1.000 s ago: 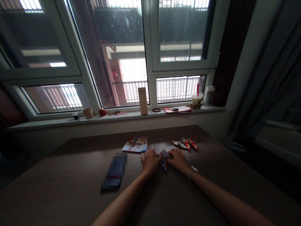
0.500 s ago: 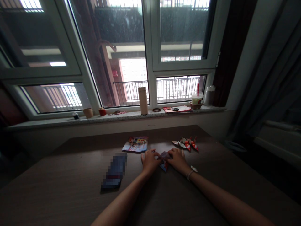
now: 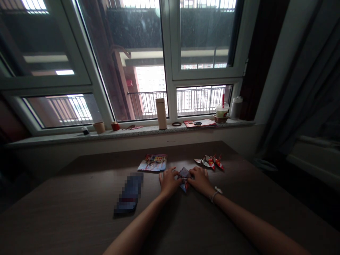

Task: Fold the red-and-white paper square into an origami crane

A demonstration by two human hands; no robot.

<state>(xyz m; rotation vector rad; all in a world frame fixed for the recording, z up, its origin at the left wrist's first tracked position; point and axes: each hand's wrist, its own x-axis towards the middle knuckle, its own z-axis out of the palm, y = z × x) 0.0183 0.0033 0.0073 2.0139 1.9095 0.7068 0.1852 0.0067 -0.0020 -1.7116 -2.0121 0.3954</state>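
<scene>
A small folded piece of printed paper point(image 3: 184, 177) lies on the dark wooden table point(image 3: 79, 212) between my two hands. My left hand point(image 3: 169, 182) pinches its left side with curled fingers. My right hand point(image 3: 201, 180) presses on its right side, fingers bent over the fold. Just beyond my right hand lie folded paper figures in red and white point(image 3: 210, 161). A flat printed sheet point(image 3: 153, 162) lies beyond my left hand.
A dark blurred flat object point(image 3: 130, 194) lies to the left of my left arm. The windowsill point(image 3: 127, 132) holds a tall beige flask point(image 3: 161, 113), small cups, a drink cup with a straw point(image 3: 222, 110) and red papers. A curtain point(image 3: 305, 81) hangs at the right.
The folded paper has been turned and shifted slightly between my fingers; both hands stay in place on it.
</scene>
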